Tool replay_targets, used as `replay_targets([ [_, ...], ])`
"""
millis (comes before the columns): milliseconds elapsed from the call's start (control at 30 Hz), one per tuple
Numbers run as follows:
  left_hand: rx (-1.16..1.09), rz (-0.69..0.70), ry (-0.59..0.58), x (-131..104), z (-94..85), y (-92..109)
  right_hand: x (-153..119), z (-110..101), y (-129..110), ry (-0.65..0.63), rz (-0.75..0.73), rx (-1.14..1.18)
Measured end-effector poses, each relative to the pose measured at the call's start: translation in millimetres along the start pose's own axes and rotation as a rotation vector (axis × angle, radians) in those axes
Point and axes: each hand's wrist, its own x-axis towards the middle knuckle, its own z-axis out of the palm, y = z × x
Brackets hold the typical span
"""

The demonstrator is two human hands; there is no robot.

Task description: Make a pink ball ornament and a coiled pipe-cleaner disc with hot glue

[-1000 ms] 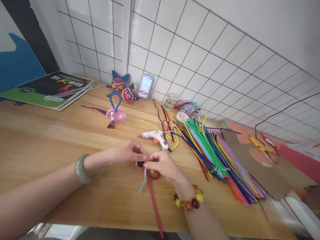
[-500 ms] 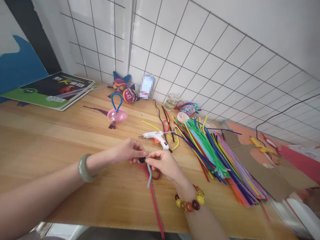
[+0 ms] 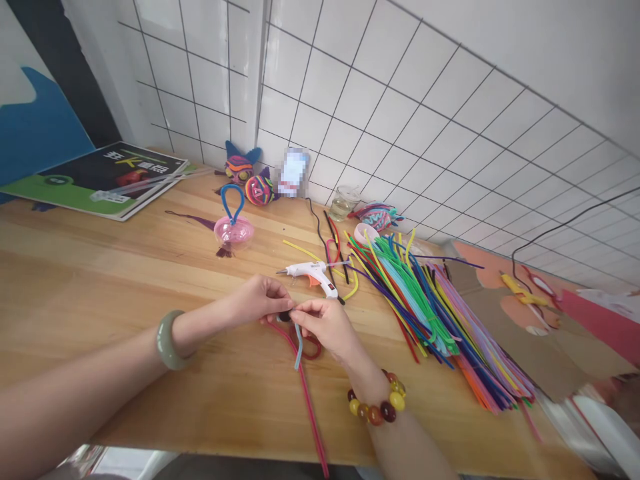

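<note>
My left hand (image 3: 263, 299) pinches a small black piece (image 3: 284, 316), partly hidden by the fingers. Against it, my right hand (image 3: 320, 319) closes its fingertips on a light blue pipe cleaner (image 3: 299, 347), whose bent end hangs down. The two hands meet just in front of a white glue gun (image 3: 311, 272) with an orange trigger. Beneath them a long red pipe cleaner (image 3: 309, 400) runs to the table's front edge, and a dark red curled one (image 3: 315, 348) shows beside my right fingers.
Bundled pipe cleaners (image 3: 415, 293) lie right, near cardboard (image 3: 525, 333) and a yellow glue gun (image 3: 520, 291). A pink clear ornament (image 3: 234, 231), colourful figures (image 3: 240, 167), a phone (image 3: 293, 172), a glass jar (image 3: 343, 203) and a book (image 3: 135, 175) stand or lie farther back.
My fingertips have shifted slightly around the small black piece, with the right ones now closer over it. The light blue end has moved a little up. Both hands remain together.
</note>
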Motion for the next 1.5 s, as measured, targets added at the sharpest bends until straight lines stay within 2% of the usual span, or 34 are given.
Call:
replay_targets([
  [200,-0.016,0.020,-0.036,1,-1.3,-3,-1,-2,2,-0.044,-0.011,-0.022],
  [400,-0.046,0.016,-0.123,1,-4.3,-2,-2,-5,1,-0.071,-0.026,-0.045],
  [700,-0.026,0.110,0.010,3,-2.5,-3,-2,-2,-3,-0.001,-0.007,0.019],
  [833,-0.069,0.091,0.061,3,-3.9,-2,-3,-2,-2,-0.011,-0.013,0.045],
  [1267,-0.102,0.100,0.034,3,-10.4,0,-3,-4,-4,-0.024,-0.074,0.011],
  [1367,-0.083,0.060,0.059,3,-13.4,1,-2,-12,-7,0.090,-0.129,0.006],
  [1500,-0.112,-0.002,0.076,3,-18.3,2,7,-32,-2,0.445,-0.309,-0.219],
])
